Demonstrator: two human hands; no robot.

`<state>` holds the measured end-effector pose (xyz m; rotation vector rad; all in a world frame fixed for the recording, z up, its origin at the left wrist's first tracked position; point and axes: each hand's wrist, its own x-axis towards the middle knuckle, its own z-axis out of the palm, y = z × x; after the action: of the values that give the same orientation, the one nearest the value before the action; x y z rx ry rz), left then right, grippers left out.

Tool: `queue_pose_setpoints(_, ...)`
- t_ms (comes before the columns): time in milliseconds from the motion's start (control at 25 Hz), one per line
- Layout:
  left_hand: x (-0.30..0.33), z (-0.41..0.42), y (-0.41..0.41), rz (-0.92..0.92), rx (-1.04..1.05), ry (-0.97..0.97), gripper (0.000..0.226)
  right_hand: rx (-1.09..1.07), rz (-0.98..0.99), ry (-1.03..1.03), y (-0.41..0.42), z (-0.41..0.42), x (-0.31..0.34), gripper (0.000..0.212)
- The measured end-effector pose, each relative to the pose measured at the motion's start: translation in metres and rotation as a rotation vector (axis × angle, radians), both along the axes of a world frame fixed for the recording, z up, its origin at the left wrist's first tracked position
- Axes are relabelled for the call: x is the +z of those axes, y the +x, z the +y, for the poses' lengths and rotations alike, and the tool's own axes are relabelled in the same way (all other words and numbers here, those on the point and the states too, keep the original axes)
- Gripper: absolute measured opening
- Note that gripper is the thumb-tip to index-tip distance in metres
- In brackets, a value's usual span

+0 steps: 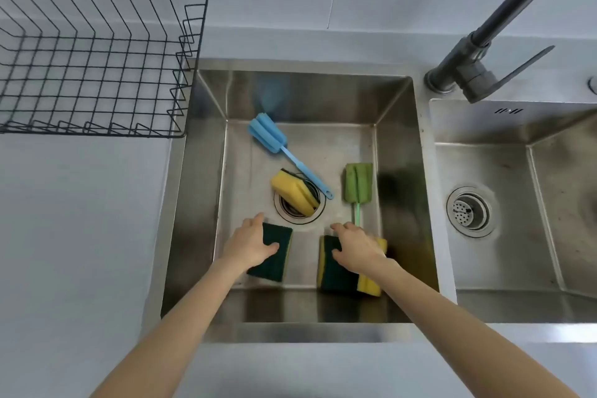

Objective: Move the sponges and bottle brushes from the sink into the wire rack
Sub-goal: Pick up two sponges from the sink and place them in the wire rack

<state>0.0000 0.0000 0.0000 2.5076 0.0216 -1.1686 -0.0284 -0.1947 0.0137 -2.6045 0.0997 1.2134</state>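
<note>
In the steel sink (200, 191) lie three yellow-and-green sponges and two bottle brushes. My left hand (247, 244) rests on the left sponge (276, 252), green side up, fingers curled at its edges. My right hand (357, 245) covers the right sponge (339, 271), whose yellow side shows at its right end. A third sponge (295, 192) lies tilted over the drain. The blue brush (269, 134) lies diagonally at the back. The green brush (358, 182) stands along the right, its handle running under my right hand. The black wire rack (97, 55) sits on the counter at left, with nothing in it.
A dark grey faucet (465, 74) rises at the back right between the two basins. A second basin (549, 203) with a strainer drain (470, 212) lies to the right. Grey countertop (80, 236) surrounds the sink in front of the rack.
</note>
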Motion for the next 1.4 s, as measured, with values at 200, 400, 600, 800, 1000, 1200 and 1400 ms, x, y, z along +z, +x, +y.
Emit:
queue_pose_setpoints(200,-0.013,0.002,-0.009,0.06,0.093,0.006,0.076,0.1,-0.024,-0.056,-0.004,0.004,-0.009,0.046)
queue_pose_setpoints(400,-0.021,0.006,-0.016,0.093,0.143,-0.039,0.063,0.036,-0.085,0.031,-0.007,0.007,-0.008,0.044)
queue_pose_setpoints(600,-0.024,0.006,-0.019,0.124,0.198,-0.094,0.052,0.041,0.009,0.051,-0.008,0.003,-0.007,0.043)
queue_pose_setpoints(800,-0.022,0.002,-0.023,0.169,0.285,-0.172,0.044,0.042,0.065,0.062,-0.008,0.003,-0.007,0.046)
queue_pose_setpoints(1000,-0.02,0.006,-0.025,0.196,0.401,-0.216,0.044,-0.144,0.038,0.127,-0.007,0.001,-0.004,0.058)
queue_pose_setpoints(1200,-0.009,0.012,-0.019,0.169,0.505,-0.284,0.031,-0.41,-0.045,0.292,-0.007,-0.001,0.007,0.051)
queue_pose_setpoints(1400,0.012,0.011,-0.011,0.105,0.583,-0.403,0.03,-0.775,-0.145,0.43,-0.001,-0.003,0.03,0.053)
